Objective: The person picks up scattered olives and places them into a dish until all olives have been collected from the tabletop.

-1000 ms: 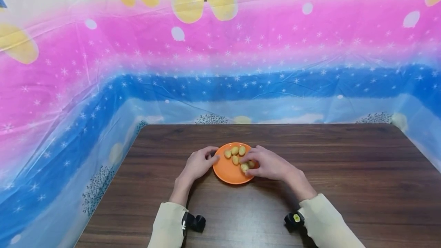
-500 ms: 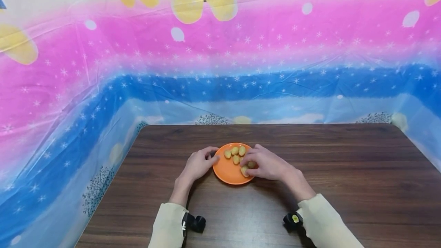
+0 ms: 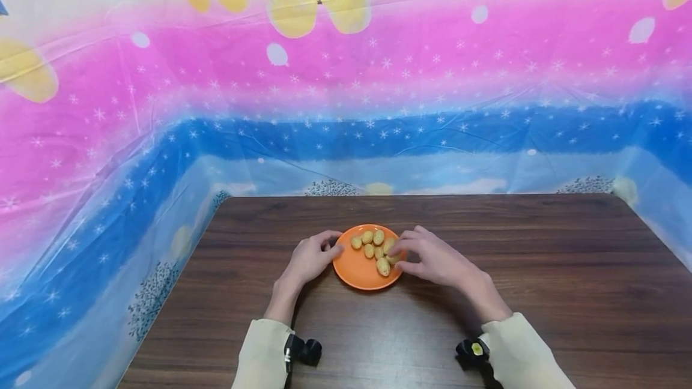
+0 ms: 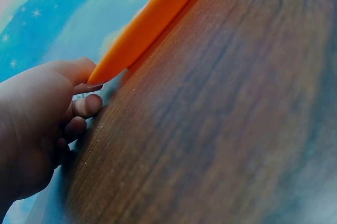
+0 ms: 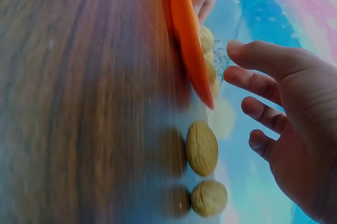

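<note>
A round orange plate (image 3: 357, 274) bears several small, yellow-brown, wrinkled oval pieces that look like walnuts. The nearest walnut-like piece (image 3: 383, 266) lies in the plate's right part. At the plate's left rim my left hand (image 3: 310, 259) pinches the edge between thumb and finger, as the left wrist view also shows (image 4: 37, 103). My right hand (image 3: 432, 260) hovers at the right rim, its spread fingers bent and holding nothing. Two more pieces, an oval one (image 5: 202, 148) and a rounder one (image 5: 209, 198), rest on the table outside the plate in the right wrist view; my right hand hides them in the head view.
The brown wood-grain table (image 3: 540, 245) spreads out around the plate. Behind it hangs a pink and blue printed cloth (image 3: 346, 95). Small black devices sit at both wrists, such as the left wrist camera (image 3: 304, 350).
My right hand has let go of a piece on the plate and drawn back to the right, so more pieces show. My left hand keeps its place at the rim.
</note>
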`<state>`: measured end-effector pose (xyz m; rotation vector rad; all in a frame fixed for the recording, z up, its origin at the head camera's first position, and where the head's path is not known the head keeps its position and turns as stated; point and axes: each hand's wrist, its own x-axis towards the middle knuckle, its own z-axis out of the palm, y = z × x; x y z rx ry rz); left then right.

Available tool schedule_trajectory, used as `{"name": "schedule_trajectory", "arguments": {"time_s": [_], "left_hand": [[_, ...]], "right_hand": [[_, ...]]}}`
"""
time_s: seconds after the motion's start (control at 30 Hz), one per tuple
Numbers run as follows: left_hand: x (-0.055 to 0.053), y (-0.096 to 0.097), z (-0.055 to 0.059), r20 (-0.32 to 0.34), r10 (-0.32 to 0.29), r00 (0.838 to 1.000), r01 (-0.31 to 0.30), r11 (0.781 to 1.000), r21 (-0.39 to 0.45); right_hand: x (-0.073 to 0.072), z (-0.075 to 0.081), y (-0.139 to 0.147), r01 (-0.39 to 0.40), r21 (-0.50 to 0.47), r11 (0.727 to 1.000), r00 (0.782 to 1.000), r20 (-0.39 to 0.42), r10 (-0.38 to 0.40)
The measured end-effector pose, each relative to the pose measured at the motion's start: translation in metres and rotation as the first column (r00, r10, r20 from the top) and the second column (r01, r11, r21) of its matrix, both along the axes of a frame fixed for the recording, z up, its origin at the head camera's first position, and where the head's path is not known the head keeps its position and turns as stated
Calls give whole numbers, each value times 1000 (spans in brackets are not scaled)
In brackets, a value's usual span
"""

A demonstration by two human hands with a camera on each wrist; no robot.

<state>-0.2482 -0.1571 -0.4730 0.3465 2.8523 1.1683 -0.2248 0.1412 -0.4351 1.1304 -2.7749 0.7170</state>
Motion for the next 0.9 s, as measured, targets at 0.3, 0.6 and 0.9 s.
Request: {"name": "schedule_trajectory", "arguments": {"time_s": [0.3,0.6,0.9], "left_hand": [[1,1,1,8,1,1000,-1,1000,7],[3,1,4,20,7,1000,-8,1000,20],[2,1,3,20,9,1000,-9,1000,15]], "right_hand": [[4,5,18,53,3,999,997,61,-54],[7,3,33,83,7,996,993,88,-84],[7,-1,44,112,20,994,988,109,-113]]}}
